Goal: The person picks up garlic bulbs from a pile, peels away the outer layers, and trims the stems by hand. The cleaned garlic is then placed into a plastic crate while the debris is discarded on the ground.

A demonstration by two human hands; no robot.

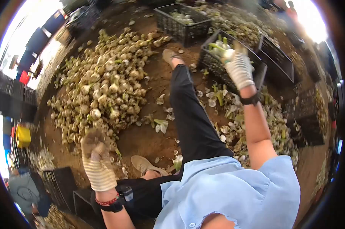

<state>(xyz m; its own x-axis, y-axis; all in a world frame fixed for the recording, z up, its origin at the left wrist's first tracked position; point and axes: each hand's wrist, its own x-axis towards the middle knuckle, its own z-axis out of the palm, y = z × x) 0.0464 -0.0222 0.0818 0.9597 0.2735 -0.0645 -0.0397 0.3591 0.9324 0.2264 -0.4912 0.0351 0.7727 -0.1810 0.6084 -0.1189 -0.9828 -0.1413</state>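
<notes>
My left hand [97,156], in a dirty striped work glove, reaches down to the near edge of a big heap of pale bulb vegetables [103,84] on the dirt floor; its fingers are curled, and whether they hold a bulb I cannot tell. My right hand [238,65], also gloved, is stretched out over a black plastic crate [260,66] and holds a pale bulb with a green stalk [221,47] at the crate's mouth. My black-trousered leg [187,110] stretches out between the two hands.
A second black crate [182,30] with a few bulbs stands further off. More black crates [281,57] line the right. Peelings and cut stalks [233,122] litter the ground by my right side. A yellow container [23,136] and another person [21,189] are at the left.
</notes>
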